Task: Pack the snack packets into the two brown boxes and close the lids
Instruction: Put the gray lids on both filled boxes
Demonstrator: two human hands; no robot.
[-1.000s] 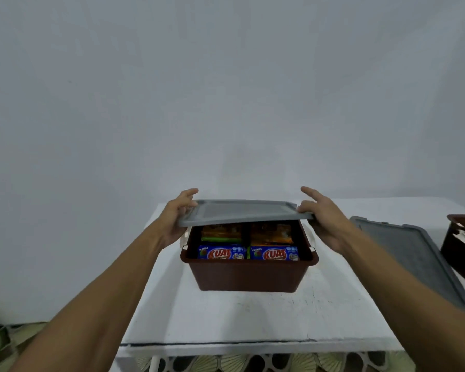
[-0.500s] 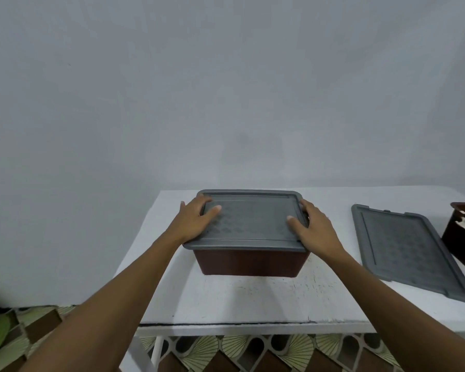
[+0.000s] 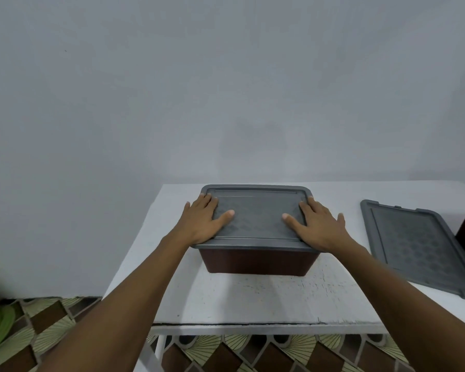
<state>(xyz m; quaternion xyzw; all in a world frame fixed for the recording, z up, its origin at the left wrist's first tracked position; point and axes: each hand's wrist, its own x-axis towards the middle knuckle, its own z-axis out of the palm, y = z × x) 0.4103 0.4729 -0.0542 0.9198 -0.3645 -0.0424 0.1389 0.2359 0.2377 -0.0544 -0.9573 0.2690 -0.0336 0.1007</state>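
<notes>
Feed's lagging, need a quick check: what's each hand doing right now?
Left hand: open, flat on the grey rectangular plastic lid.
Right hand: open, flat on the same lid.

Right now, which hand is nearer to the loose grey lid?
Right. The right hand rests on the right end of the fitted lid, toward the loose grey lid; the left hand on its left end.

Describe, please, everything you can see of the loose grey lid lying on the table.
The loose grey lid looks like plastic: rectangular, rounded corners, raised rim, patterned panel, tabs on its far edge. It lies flat on the white table, right of the lidded box; no hand touches it. The frame crops its near corner.
</notes>
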